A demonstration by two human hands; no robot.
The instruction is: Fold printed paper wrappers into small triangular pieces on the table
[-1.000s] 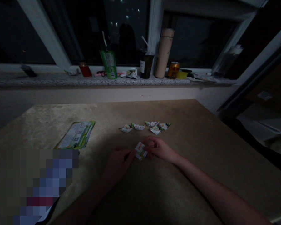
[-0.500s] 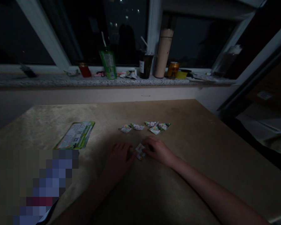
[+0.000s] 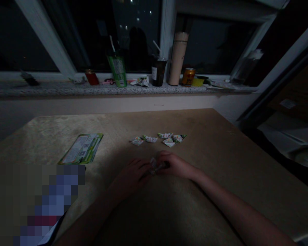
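Note:
A small piece of folded printed paper [image 3: 153, 165] is between my two hands, low over the table. My right hand [image 3: 173, 164] pinches its right side between thumb and fingers. From the other side, my left hand [image 3: 133, 173] holds the paper's left edge with its fingertips, which are dim and partly in shadow. Just beyond the hands lie several folded paper pieces with green and white print: one pair [image 3: 150, 139] to the left and a cluster [image 3: 170, 141] to the right.
A stack of green and white printed sheets [image 3: 82, 148] lies on the brown table [image 3: 210, 143], left of my hands. A pixelated area covers the lower left. Along the granite sill [image 3: 87, 89] stand a green cup [image 3: 117, 70], a dark cup [image 3: 158, 72], a tall flask [image 3: 178, 58] and an orange can [image 3: 188, 77].
My left hand has come right, closing on the paper. The paper, lying flatter before, is now tilted up between the fingers of both hands. The folded pieces beyond stay put.

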